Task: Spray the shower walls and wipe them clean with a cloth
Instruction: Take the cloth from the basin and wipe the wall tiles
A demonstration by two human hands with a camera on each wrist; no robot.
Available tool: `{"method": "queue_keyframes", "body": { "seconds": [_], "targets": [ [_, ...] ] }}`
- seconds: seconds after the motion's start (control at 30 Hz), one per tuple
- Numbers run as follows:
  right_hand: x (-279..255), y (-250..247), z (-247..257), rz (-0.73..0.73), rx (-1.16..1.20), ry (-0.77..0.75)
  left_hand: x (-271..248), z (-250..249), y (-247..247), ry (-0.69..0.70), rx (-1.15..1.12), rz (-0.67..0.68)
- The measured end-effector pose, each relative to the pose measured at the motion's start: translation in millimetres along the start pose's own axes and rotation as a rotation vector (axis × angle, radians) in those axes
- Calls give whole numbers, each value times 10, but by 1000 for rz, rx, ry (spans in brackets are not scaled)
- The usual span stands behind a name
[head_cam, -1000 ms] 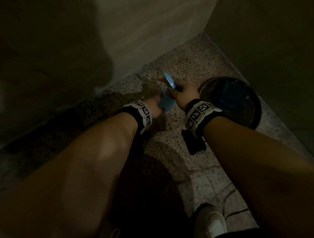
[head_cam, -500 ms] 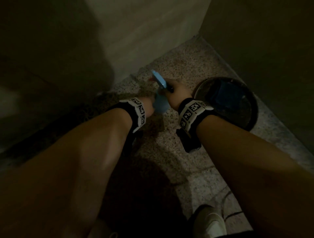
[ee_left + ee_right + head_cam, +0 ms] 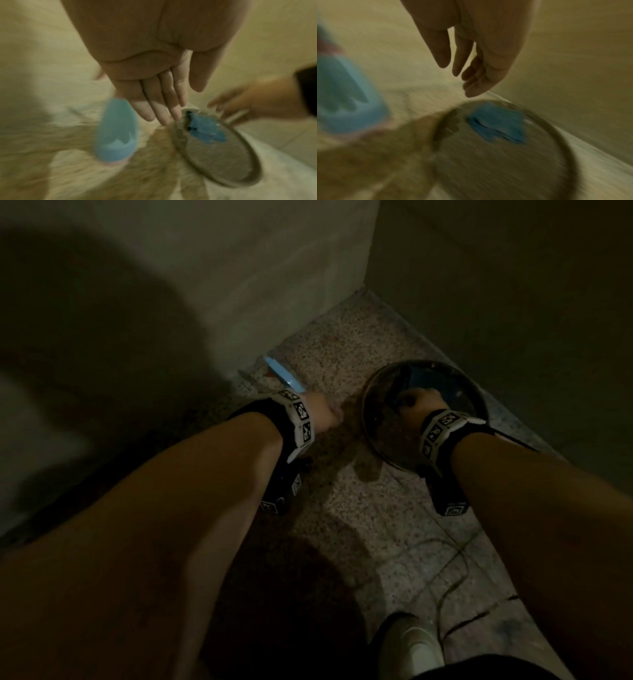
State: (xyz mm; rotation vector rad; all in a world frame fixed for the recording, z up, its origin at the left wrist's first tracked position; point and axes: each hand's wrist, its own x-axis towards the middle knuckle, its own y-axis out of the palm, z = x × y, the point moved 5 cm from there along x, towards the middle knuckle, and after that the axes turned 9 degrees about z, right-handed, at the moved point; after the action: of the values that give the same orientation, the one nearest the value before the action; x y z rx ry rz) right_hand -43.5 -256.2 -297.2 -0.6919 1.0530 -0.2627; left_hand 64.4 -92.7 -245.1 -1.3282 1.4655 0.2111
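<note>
A light blue spray bottle [image 3: 284, 374] [image 3: 116, 129] stands on the speckled floor near the wall corner, blurred in the wrist views. My left hand [image 3: 322, 416] [image 3: 163, 117] hovers just right of it with straight fingers, holding nothing. A blue cloth [image 3: 205, 129] [image 3: 498, 127] lies inside a round grey basin [image 3: 376, 453] [image 3: 488, 169] to the right. My right hand [image 3: 421, 402] [image 3: 471, 86] hangs over the basin above the cloth, fingers loose and empty. Pale shower walls [image 3: 274, 268] meet in the corner behind.
The space is dim and narrow, with walls on the left, back and right. A dark wall [image 3: 513, 302] runs close beside the basin. A white shoe [image 3: 411, 648] and a thin cable [image 3: 455, 570] are on the floor near me.
My right hand has let go of the blue bottle and moved right over the basin. The bottle now stands on the floor beside my left hand.
</note>
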Motion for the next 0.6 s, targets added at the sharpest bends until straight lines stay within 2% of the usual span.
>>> {"method": "queue_keyframes", "body": {
  "seconds": [0.07,0.13,0.23,0.43,0.6],
  "targets": [
    [53,-37,-247,7,-4,79,80,-215,17,55,-24,5],
    [118,-63,-442,6,-14,142,198,-365,35,76,-36,-63],
    [254,-95,-615,5,-34,176,386,-534,84,81,-95,-103],
    [487,-98,-771,18,-13,234,644,-599,163,50,-90,-120],
    [666,-13,-887,112,58,305,786,-587,194,30,-82,-74]
  ]
}}
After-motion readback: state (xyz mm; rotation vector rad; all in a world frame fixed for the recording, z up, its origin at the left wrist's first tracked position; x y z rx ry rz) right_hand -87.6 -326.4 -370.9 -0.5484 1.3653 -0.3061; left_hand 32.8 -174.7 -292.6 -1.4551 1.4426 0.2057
